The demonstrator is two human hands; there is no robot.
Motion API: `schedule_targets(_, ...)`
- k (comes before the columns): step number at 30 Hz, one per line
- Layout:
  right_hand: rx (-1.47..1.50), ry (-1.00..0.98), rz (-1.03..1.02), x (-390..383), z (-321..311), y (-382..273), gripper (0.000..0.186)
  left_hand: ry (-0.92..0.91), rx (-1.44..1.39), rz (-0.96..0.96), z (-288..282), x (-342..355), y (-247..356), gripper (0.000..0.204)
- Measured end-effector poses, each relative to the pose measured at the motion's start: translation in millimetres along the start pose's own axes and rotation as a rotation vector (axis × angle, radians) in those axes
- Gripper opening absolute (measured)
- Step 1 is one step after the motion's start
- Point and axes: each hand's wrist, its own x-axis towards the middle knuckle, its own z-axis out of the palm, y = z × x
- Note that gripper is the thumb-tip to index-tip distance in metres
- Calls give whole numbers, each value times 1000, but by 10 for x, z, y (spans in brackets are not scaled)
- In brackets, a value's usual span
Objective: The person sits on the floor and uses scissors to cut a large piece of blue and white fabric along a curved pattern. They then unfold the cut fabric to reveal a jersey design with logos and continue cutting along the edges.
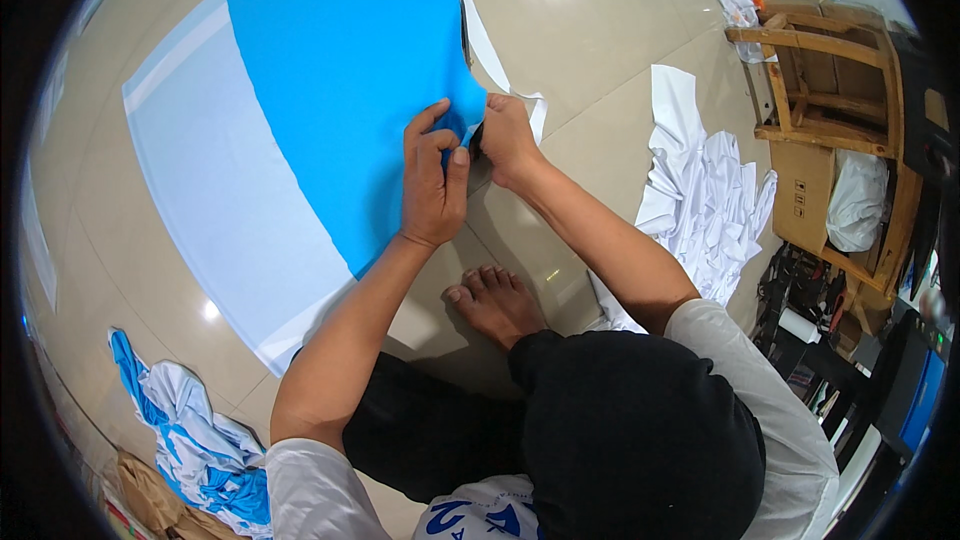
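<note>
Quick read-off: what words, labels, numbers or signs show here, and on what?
White shirt: blue printed characters, partly out of view; wording not copied out.
Cardboard box: small dark printed symbols, too small to make out.
Blue-and-white cloth: no lettering shows.
Any other marks are too small or blurred to read.

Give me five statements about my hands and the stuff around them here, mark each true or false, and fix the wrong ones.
1. The left hand touches the bright blue, thin, flexible sheet. True.
2. The crumpled pile of plain white fabric lies to the person's left. False: that pile lies to the right.
3. A pale bluish-white panel runs along the blue sheet's left side. True.
4. The visible foot wears a shoe. False: the foot is bare.
5. A brown wooden frame stands at the picture's right. True.
</note>
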Motion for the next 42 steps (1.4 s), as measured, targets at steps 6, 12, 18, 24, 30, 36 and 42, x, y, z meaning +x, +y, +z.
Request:
schedule_targets(6, -46, 20, 27, -18, -36, -86, 29, 18, -14, -9, -13, -4, -13, 14)
schedule_targets(12, -74, 11, 10, 17, 7, -134, 31, 7, -20, -15, -28, -8, -3, 15)
schedule_targets(18, -13, 23, 16, 16, 33, -106, 29, 18, -21, 5, -21, -1, -18, 15)
schedule_targets(24, 35, 27, 9, 1, 86, -83, 23, 25, -24, 10, -18, -3, -29, 14)
schedule_targets(30, 62, 13, -15, 9, 109, -43, 18, 27, -31, 6, -25, -4, -33, 13)
schedule_targets(36, 61, -11, -28, -22, 113, -50, 20, 34, -38, -2, -35, -4, -21, 15)
schedule_targets(42, 132, -12, -28, -13, 156, -9, 21, 41, -13, 16, -51, -3, -44, 17)
